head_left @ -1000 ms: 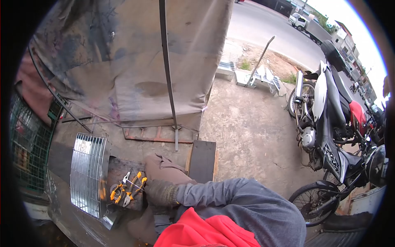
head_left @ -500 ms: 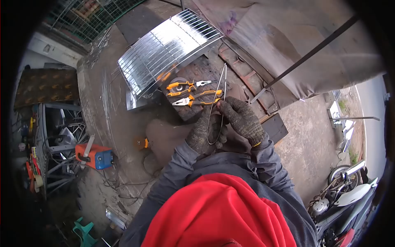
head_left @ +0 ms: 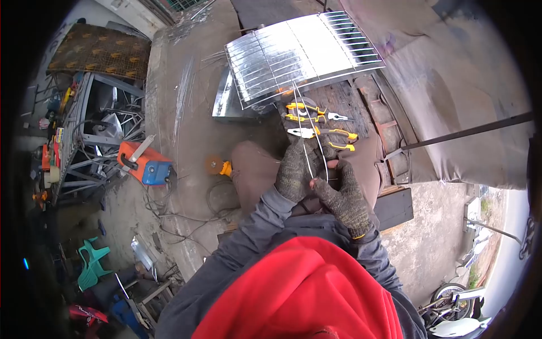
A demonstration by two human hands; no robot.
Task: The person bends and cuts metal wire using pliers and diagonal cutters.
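Note:
A thin bent metal wire [head_left: 307,152] stands out in a narrow V, its pointed end up near the wire rack and its lower part between my hands. My left hand [head_left: 292,172], in a dark knit glove with bare fingertips, is closed around the wire's lower left side, its fingers partly hidden. With thumb and finger, my gloved right hand [head_left: 344,199] pinches the lower end. Just beyond my hands lie pliers [head_left: 303,133] with orange-black handles and a second pair of pliers [head_left: 337,117], pointing the opposite way. A round disc [head_left: 302,107] lies partly under the second pair.
A wire rack [head_left: 305,48] over shiny sheet metal sits beyond the dark wooden block [head_left: 350,101]. An orange-blue machine [head_left: 149,164] with cables stands at left, near an angle grinder [head_left: 223,167]. A green plastic stool [head_left: 91,263] and a motorcycle [head_left: 454,308] are farther off.
The camera view has turned, shifting the rack and pliers rightward. My right hand has moved from higher on the wire to its lower end. The wire now leans left at its top.

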